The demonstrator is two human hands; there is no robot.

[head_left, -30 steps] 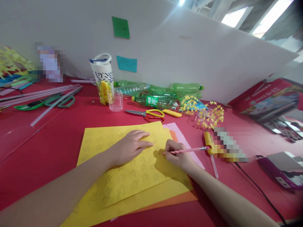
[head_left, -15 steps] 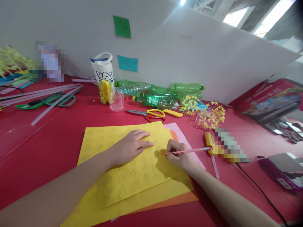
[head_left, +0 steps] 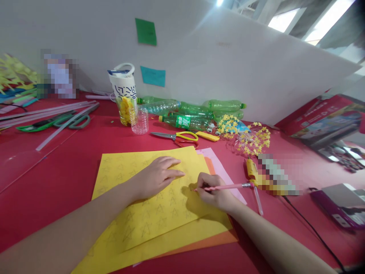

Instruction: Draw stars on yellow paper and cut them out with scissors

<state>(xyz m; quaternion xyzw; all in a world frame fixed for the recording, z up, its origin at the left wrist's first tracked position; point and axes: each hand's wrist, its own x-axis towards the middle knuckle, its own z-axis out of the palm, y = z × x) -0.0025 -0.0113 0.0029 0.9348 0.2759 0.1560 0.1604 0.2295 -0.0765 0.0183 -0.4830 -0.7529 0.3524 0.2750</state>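
Observation:
My left hand (head_left: 159, 177) lies flat on a yellow sheet of paper (head_left: 125, 205), fingers apart and pointing right. Rows of pencil-drawn stars cover much of this sheet. A pink pencil (head_left: 228, 187) is pinched in my right hand (head_left: 215, 190), its tip at the paper near the right side and its eraser end pointing right. Under the top sheet lie a second yellow sheet, an orange sheet (head_left: 211, 239) and a pink sheet (head_left: 212, 156), partly covered.
Scissors (head_left: 164, 135) with yellow and red handles and a yellow comb-like piece (head_left: 207, 136) lie beyond the paper. Green bottles (head_left: 196, 122), a cut clear bottle (head_left: 139, 121) and a white cup (head_left: 123, 85) stand behind. A yellow glue gun (head_left: 252, 171) lies to the right.
My right hand has shifted slightly left and down on the sheet, the pencil tip moving with it. My left hand stays in place.

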